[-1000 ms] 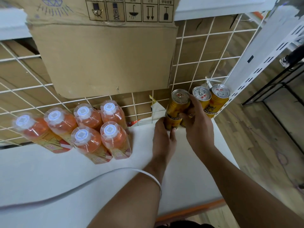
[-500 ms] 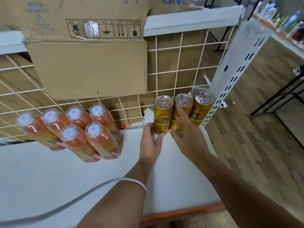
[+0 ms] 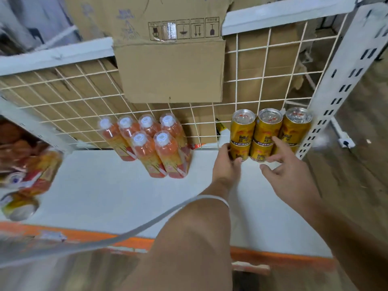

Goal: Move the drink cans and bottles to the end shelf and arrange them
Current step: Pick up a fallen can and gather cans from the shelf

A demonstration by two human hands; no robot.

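1. The cans (image 3: 269,128) are gold with silver tops. They stand in a row of three stacks, each two high, at the back right corner of the shelf (image 3: 105,196). They are against the wire grid (image 3: 237,70) and just beside the white post (image 3: 336,80).
2. Six bottles (image 3: 147,143) of orange drink with white caps form a tight cluster at the back edge near the middle, apart from the cans.
3. A cardboard flap (image 3: 172,70) hangs over the grid above the bottles. Blurred packets (image 3: 31,164), perhaps snacks, sit at the left edge. A white cord (image 3: 210,198) crosses the left forearm.
4. The left hand (image 3: 227,164) has its fingers and thumb curled in a narrow hold round the lower can of the leftmost stack.
5. The right hand (image 3: 287,171) is spread wide and holds nothing. Its index fingertip touches the front of the cans between the middle and right stacks.
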